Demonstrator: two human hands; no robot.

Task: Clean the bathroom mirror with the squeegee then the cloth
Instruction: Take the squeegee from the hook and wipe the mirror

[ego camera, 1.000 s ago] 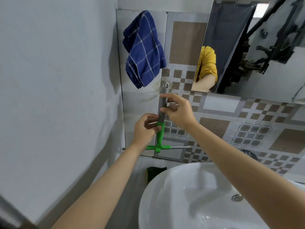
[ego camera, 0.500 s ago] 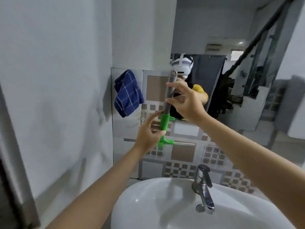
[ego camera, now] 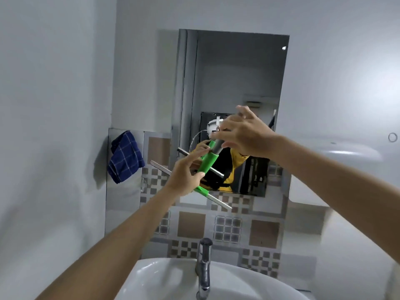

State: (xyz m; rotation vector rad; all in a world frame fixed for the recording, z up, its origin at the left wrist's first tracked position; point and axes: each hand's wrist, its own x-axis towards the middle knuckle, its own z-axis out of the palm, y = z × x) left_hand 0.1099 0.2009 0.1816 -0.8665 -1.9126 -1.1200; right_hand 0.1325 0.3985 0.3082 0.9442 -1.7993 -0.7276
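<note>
The squeegee point(ego camera: 208, 161) has a green neck, a grey handle and a thin metal blade, and it is tilted in front of the lower part of the mirror point(ego camera: 238, 87). My left hand point(ego camera: 184, 176) holds it low on the green neck, just above the blade. Around the grey handle end, my right hand point(ego camera: 242, 133) grips with thumb and forefinger while the other fingers are spread. A blue checked cloth point(ego camera: 125, 156) hangs on the tiled wall left of the mirror. The mirror reflects the squeegee and a person in a yellow top.
A white basin point(ego camera: 164, 280) with a chrome tap point(ego camera: 203, 267) sits directly below my arms. Patterned brown and grey tiles point(ego camera: 229, 226) cover the wall under the mirror. A plain white wall point(ego camera: 54, 126) stands close on the left.
The view has risen from the basin to the mirror. Both hands have lifted the squeegee from the tiles up to the mirror's lower edge, and it has tilted from upright to slanted.
</note>
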